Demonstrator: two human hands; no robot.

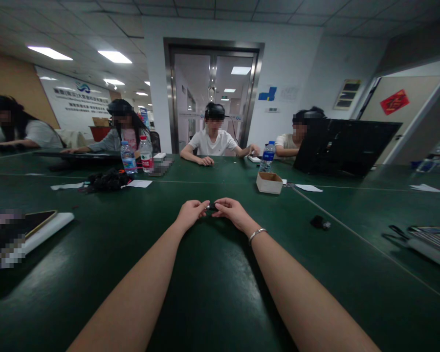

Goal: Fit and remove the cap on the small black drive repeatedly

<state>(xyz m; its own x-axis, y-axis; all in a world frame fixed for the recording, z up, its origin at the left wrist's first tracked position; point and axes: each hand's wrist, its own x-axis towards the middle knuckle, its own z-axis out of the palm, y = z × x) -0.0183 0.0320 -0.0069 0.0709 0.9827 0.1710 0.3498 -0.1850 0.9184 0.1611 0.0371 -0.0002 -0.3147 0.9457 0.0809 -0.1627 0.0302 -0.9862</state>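
Forearms: both reach out over the table (212,293) and meet well short of the box (269,183).
Left hand (190,213): fingers curled, pinching one end of the small dark item (211,207).
Right hand (231,211): fingers curled on the other end; bracelet (257,234) at the wrist.
Item: held between both hands just above the table, nearer than the box; too small to identify.
Doing it well: probably keep fingertip grips short and steady, wrists low.
Nearby: dark clip-like piece (320,223) right of the hands, nearer than the box.
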